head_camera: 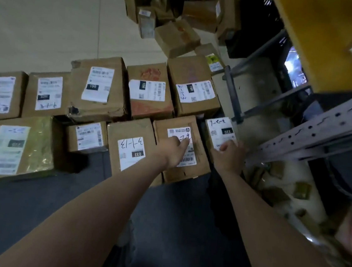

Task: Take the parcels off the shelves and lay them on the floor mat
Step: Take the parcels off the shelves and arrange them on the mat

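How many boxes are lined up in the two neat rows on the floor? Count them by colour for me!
Plain brown boxes: 8
Box with red print: 1
Box in shiny yellow wrap: 1
Total: 10
The heap behind is not counted.

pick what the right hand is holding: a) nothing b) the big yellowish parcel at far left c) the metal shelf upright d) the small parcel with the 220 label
d: the right hand curls round the near end of the small parcel whose white label reads 220, at the right end of the near row beside the shelf frame.
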